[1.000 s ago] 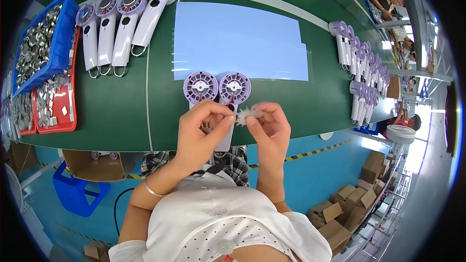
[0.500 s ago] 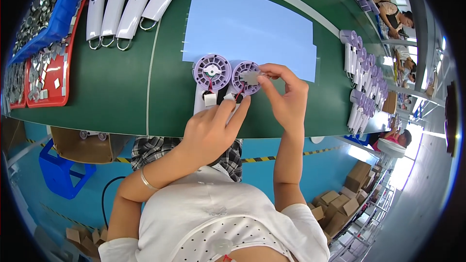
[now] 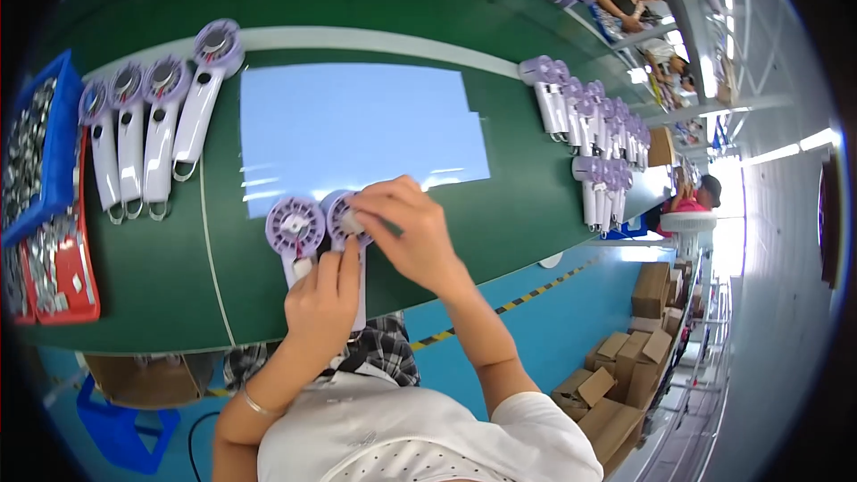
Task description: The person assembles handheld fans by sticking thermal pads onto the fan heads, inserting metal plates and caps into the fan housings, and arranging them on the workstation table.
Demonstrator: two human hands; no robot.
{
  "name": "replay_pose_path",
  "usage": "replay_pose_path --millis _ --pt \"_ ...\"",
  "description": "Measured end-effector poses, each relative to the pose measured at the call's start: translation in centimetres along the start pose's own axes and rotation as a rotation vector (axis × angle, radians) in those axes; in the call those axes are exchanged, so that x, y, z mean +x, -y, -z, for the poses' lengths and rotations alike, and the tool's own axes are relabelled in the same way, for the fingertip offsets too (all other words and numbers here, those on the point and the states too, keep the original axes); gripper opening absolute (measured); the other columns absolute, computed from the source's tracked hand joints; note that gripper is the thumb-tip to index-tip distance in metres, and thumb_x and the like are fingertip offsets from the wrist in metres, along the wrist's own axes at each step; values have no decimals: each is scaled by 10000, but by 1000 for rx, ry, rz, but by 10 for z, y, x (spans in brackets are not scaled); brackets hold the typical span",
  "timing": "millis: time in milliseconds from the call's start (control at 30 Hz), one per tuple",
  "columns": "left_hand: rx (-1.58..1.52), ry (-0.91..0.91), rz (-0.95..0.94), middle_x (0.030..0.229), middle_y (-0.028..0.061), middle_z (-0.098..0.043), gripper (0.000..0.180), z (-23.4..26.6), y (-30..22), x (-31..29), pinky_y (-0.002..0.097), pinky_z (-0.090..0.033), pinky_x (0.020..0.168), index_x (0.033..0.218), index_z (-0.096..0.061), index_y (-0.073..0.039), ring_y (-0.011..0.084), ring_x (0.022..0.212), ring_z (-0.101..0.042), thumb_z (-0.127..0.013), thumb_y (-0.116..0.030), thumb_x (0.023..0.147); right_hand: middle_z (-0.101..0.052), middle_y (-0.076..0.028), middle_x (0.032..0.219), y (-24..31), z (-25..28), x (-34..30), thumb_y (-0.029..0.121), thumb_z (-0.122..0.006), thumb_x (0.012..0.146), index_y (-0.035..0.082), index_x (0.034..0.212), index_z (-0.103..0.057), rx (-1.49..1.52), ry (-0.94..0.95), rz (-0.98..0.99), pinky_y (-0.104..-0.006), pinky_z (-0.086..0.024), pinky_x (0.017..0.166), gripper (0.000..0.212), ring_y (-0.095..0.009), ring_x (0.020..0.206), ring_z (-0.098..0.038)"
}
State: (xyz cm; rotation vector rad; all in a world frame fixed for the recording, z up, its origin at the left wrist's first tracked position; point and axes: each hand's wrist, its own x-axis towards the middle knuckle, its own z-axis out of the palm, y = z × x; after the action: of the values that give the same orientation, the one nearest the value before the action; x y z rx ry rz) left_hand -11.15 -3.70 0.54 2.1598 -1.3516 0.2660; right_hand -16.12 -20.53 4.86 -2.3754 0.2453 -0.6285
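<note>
Two handheld fans with purple round heads and white handles lie side by side near the table's front edge. On the left fan (image 3: 295, 226), the slotted ring, a white hub and red wires show. My left hand (image 3: 320, 303) is closed over the handle of the right fan (image 3: 337, 207), its index fingertip at the lower rim of the head; the thumb is hidden. My right hand (image 3: 412, 230) pinches a thin grey metal plate (image 3: 350, 224) against that head. A white square pad (image 3: 303, 267) sits below the left fan's head, beside my left fingers.
Several similar fans (image 3: 159, 147) lie at the left. A blue bin (image 3: 61, 138) of metal parts stands beside a red tray (image 3: 82, 290) of small plates. A light blue sheet (image 3: 357, 125) covers the table's middle. More fans (image 3: 594, 125) line the right; other people work beyond.
The view has shifted, so the table sits lower and further left. My right hand has come further over the right fan's head with the metal plate; my left hand remains on that fan.
</note>
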Motion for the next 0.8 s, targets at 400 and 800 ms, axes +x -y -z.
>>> replay_pose_path --millis 400,800 --pt "-59 -32 18 903 62 -569 453 -3 1 2 313 -484 499 1231 -656 -14 190 581 -594 -773 -88 799 -712 -71 913 -20 -5 -6 -14 -771 781 45 999 -778 128 -70 -14 -345 -530 773 227 -242 911 -634" --pt "-21 -35 -5 880 38 -555 433 1 3 -1 263 -492 507 1202 -684 -30 138 597 -598 -665 -14 770 -610 -100 1132 -5 -16 -9 -2 -778 778 72 1069 -752 -21 -62 -47 -350 -520 834 301 -251 976 -619"
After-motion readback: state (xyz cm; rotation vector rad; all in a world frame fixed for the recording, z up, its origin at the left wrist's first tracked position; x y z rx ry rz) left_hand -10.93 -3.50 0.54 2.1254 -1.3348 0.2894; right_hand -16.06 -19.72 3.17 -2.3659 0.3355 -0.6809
